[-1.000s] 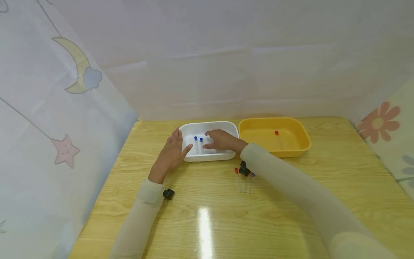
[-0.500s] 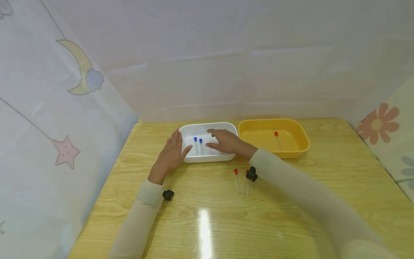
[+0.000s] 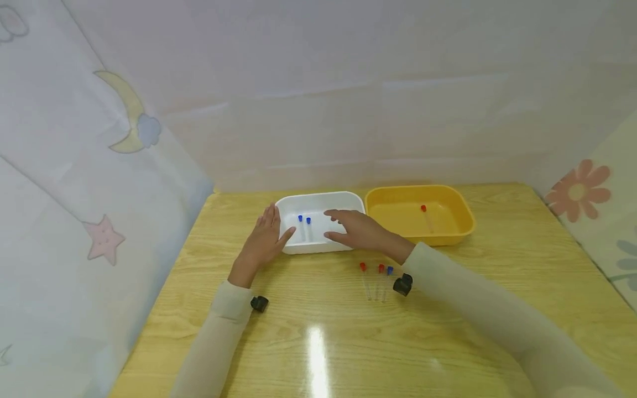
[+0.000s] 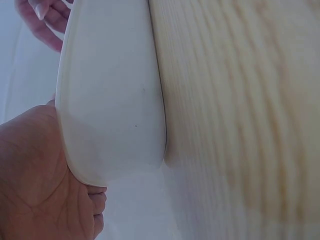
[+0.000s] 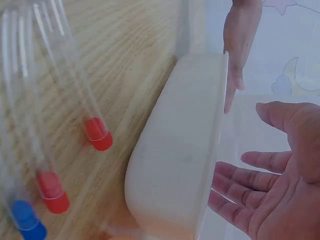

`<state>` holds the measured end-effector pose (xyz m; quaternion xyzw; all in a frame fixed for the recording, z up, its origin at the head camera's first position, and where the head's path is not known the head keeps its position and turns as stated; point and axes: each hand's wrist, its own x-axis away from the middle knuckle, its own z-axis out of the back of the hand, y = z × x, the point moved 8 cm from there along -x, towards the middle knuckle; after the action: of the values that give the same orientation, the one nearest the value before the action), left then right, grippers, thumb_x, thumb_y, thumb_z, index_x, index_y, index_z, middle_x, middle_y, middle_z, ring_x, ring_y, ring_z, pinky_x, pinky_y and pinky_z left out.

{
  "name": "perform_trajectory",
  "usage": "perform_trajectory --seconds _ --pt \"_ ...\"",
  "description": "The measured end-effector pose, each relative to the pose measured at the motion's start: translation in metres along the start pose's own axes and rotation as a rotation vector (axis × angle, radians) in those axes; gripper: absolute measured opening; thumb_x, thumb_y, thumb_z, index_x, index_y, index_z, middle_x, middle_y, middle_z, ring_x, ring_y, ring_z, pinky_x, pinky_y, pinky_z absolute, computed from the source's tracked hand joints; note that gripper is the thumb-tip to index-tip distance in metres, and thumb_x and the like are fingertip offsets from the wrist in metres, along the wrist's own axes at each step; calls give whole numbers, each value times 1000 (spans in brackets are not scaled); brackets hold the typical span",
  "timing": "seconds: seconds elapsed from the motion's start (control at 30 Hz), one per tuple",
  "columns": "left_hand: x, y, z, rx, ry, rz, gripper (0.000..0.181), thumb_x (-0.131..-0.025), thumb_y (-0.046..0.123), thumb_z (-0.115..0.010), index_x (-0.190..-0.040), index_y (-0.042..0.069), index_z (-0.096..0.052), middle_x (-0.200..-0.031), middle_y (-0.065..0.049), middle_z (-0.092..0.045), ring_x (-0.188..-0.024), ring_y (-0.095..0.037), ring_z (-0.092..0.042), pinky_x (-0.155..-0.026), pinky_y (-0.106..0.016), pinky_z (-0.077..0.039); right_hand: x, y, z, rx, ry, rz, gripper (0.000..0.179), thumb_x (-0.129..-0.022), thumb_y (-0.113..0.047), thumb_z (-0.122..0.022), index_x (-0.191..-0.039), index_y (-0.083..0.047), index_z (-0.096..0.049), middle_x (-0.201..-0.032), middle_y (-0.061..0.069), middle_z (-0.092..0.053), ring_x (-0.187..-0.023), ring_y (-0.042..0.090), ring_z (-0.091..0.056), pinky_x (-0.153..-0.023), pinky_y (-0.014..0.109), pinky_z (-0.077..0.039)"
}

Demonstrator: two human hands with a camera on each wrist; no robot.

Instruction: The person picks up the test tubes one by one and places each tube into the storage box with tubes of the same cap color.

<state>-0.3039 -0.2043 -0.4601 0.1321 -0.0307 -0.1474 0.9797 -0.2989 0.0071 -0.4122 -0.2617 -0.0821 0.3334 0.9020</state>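
Note:
My left hand (image 3: pixel 264 239) rests against the left end of the white tray (image 3: pixel 318 248), fingers straight along its outside and thumb over the front rim. In the left wrist view the palm (image 4: pixel 40 175) touches the tray's rim. Above the tray's right part hovers my right hand (image 3: pixel 360 229), fingers spread and holding nothing; the right wrist view shows its fingers (image 5: pixel 245 185) apart. Inside the white tray lie two clear test tubes with blue caps (image 3: pixel 308 220). On the table in front are test tubes with red caps (image 3: pixel 363 267) and one with a blue cap (image 3: pixel 390 271).
Right of the white tray, side by side with it, stands a yellow tray (image 3: pixel 448 241) holding one red-capped test tube (image 3: pixel 424 208). The wooden table (image 3: pixel 278 342) reaches back to a pale printed cloth (image 3: pixel 318 132).
My right hand has drawn back to the right and toward me over the white tray, uncovering the tubes on the table. My left hand stays in place.

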Motion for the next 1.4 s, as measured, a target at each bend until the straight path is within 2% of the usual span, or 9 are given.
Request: perform_trajectory --seconds 0.27,0.5,0.63,0.8,0.9,1.0,1.13,1.27,1.4 --pt "5 -5 -4 0 0 8 87 -108 57 -27 -158 -8 2 -167 -25 3 -156 -36 0 -124 -48 -4 25 -2 -3 -36 -3 -13 64 -101 -40 -64 -153 -6 -45 -141 16 -59 -126 32 -58 -105 50 -47" --pt "8 -4 -5 7 -4 8 87 -108 57 -27 -158 -7 2 -167 -24 3 -156 -36 1 -124 -49 -4 39 -6 2 -32 33 23 61 -101 -39 -63 -150 -6 -48 -139 14 -61 -124 33 -60 -102 49 -49" --pt "8 -4 -6 14 -7 8 87 -108 58 -26 -158 -7 3 -167 -24 4 -156 -35 2 -124 -49 -4 47 -8 6 -39 53 36 61 -100 -35 -67 -149 -4 -48 -137 16 -62 -117 32 -65 -99 49 -51" --pt "7 -3 -7 17 1 1 86 -108 57 -26 -158 -7 2 -168 -23 3 -156 -36 0 -124 -49 -5 58 -9 11 -41 90 47 61 -99 -35 -68 -149 -5 -50 -134 15 -64 -100 22 -72 -94 47 -53" --pt "6 -3 -7 20 1 -1 86 -108 58 -25 -158 -7 2 -168 -23 4 -156 -35 1 -124 -49 -4 66 -9 16 -35 114 50 60 -100 -37 -67 -148 -5 -51 -131 13 -66 -91 17 -70 -92 48 -54" --pt "5 -1 -6 22 6 -4 87 -108 58 -26 -158 -7 2 -168 -23 3 -156 -34 2 -124 -49 -4 74 -10 21 -13 133 55 58 -100 -38 -66 -146 -5 -53 -130 12 -66 -98 21 -68 -93 50 -52" --pt "4 1 -3 18 11 -9 86 -108 56 -28 -158 -9 0 -167 -24 2 -156 -35 1 -124 -50 -5 83 -11 25 10 142 59 56 -100 -36 -66 -144 -4 -56 -131 13 -66 -119 33 -62 -99 53 -49" --pt "4 3 -2 4 10 -11 86 -109 55 -28 -158 -9 -1 -167 -24 2 -155 -37 -1 -124 -49 -5 90 -11 27 10 141 59 56 -99 -35 -67 -144 -3 -55 -131 13 -66 -120 32 -62 -101 53 -48" --pt "4 5 -1 2 13 -13 85 -109 55 -28 -158 -9 -1 -167 -24 2 -155 -38 -2 -124 -50 -5 98 -9 26 -66 97 22 59 -100 -38 -65 -147 -4 -52 -125 9 -69 -84 20 -73 -100 50 -49"
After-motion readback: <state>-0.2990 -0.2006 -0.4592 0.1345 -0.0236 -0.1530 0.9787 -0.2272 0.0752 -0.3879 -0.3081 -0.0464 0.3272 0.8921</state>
